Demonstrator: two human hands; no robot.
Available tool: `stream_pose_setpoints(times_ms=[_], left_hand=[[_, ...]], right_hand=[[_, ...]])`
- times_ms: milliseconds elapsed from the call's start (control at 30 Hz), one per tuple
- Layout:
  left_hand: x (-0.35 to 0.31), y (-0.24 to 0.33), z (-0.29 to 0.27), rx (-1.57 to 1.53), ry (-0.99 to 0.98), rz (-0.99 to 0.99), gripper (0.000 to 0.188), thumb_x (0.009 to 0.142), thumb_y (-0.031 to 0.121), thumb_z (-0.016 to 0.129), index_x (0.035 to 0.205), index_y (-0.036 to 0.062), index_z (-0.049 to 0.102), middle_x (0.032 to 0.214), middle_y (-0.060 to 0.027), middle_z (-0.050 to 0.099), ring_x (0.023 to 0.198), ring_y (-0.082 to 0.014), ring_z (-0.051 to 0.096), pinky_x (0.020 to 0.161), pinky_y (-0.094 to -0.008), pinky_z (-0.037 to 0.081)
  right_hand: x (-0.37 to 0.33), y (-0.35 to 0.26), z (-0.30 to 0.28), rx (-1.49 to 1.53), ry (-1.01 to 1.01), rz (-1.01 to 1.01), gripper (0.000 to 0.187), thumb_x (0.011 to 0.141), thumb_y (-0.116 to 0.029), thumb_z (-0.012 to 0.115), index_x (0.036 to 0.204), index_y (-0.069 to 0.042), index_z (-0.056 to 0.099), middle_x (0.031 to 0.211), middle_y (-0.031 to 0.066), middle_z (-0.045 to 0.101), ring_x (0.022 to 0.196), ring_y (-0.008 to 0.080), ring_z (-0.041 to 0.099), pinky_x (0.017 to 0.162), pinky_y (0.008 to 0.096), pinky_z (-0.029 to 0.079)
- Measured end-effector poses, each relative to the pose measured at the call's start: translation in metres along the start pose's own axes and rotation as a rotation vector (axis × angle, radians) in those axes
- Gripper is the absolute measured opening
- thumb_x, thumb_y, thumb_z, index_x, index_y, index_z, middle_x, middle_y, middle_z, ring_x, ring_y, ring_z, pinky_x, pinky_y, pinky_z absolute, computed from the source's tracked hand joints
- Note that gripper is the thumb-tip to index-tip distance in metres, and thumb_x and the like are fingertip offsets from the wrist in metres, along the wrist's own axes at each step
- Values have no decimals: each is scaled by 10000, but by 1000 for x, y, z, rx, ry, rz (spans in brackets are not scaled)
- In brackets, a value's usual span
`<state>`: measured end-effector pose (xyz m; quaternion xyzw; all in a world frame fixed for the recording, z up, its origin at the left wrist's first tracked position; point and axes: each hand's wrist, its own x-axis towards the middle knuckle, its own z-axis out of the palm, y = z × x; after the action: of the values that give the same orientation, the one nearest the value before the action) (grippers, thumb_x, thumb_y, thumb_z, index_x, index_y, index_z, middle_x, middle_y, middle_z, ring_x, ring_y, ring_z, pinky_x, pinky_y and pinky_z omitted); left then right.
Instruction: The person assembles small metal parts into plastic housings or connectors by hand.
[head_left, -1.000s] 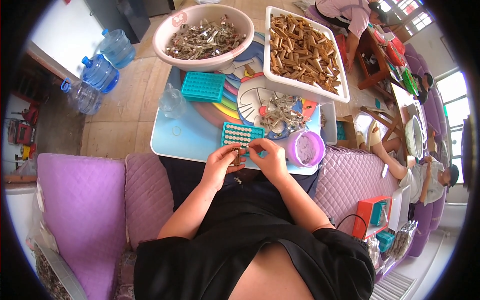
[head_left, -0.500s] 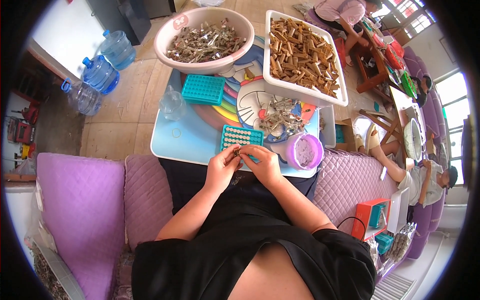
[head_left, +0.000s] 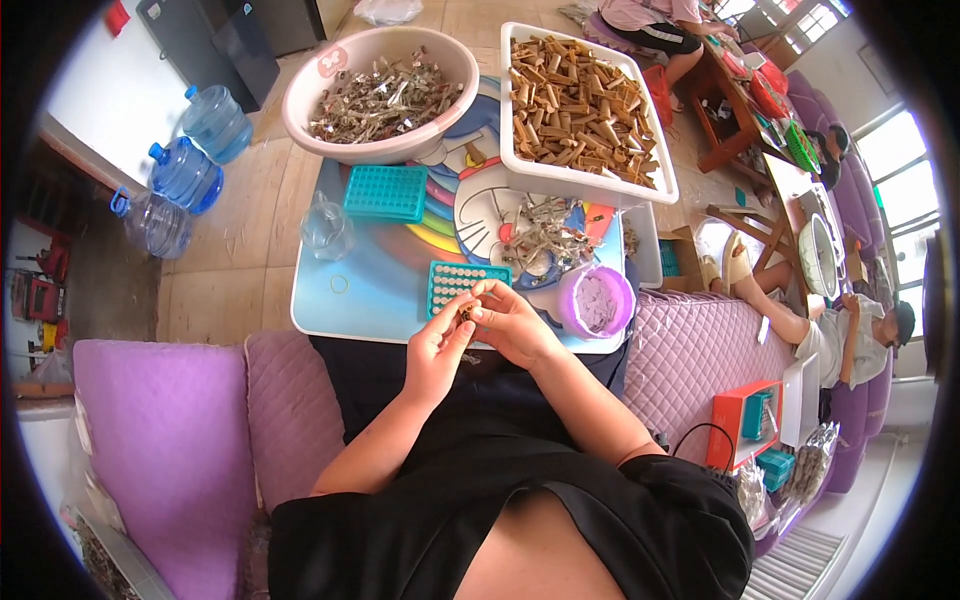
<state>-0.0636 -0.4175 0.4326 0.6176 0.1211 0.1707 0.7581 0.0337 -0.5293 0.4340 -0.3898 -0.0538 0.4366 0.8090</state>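
Note:
My left hand (head_left: 432, 352) and my right hand (head_left: 515, 332) meet over the table's near edge, fingers pinched together. Between the fingertips is a small dark brownish piece (head_left: 466, 314); its exact kind is hidden. Just beyond my hands lies a teal rack (head_left: 432, 300), holding rows of round whitish pieces and partly covered by my fingers. Right of my right hand stands a purple tub (head_left: 570, 305) with pale bits inside. Behind the tub a loose heap of dry, silvery twig-like scraps (head_left: 553, 235) is spread on the table.
Farther back are a pink basin (head_left: 298, 112) of similar scraps and a white bin (head_left: 590, 183) full of brown wood-like pieces. Left stand another teal rack (head_left: 386, 193) and a clear jug (head_left: 326, 230). Water bottles (head_left: 187, 175) line the floor. A seated person (head_left: 845, 335) is at right.
The view has shifted a little, moving most things left in the picture. My right fingers have lifted and bent more over the small piece; both hands still pinch it.

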Motion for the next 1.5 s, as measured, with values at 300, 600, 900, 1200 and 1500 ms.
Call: stream_pose_setpoints(times_ms=[300,600,900,1200,1500], left_hand=[[6,-1,-16,-736,-44,-387,266,896,64,544,1152,-4,565,1064,-104,618,995,-203,599,900,-346,498],[4,-4,-19,-797,-29,-414,256,880,36,557,1127,-29,563,1052,-140,613,994,-244,599,905,-374,495],[5,7,-28,-879,3,-368,252,883,54,561,1127,-12,561,1065,-137,604,1018,-247,589,931,-400,483],[3,20,-22,-946,-65,-352,261,896,57,543,1147,-15,538,1085,-134,592,1022,-245,586,931,-377,487],[-6,24,-12,-905,-88,-330,281,905,96,546,1171,9,525,1123,-112,575,1032,-220,578,937,-352,479]], right_hand=[[27,-57,8,-520,-79,18,228,833,-158,647,1008,-27,582,934,49,575,871,121,572,752,289,489],[186,-180,-40,-1649,543,-547,191,720,-216,674,822,-57,698,820,156,666,785,283,648,742,356,505],[183,-178,-36,-1642,622,-603,178,656,-183,668,767,-44,664,755,138,650,700,260,623,679,359,494],[22,-87,65,-723,-149,-356,325,776,30,581,1095,-11,531,885,38,596,775,100,578,716,259,470],[-37,-37,31,-490,-31,-271,243,799,54,610,1029,17,541,1034,73,606,988,143,582,880,285,456]])
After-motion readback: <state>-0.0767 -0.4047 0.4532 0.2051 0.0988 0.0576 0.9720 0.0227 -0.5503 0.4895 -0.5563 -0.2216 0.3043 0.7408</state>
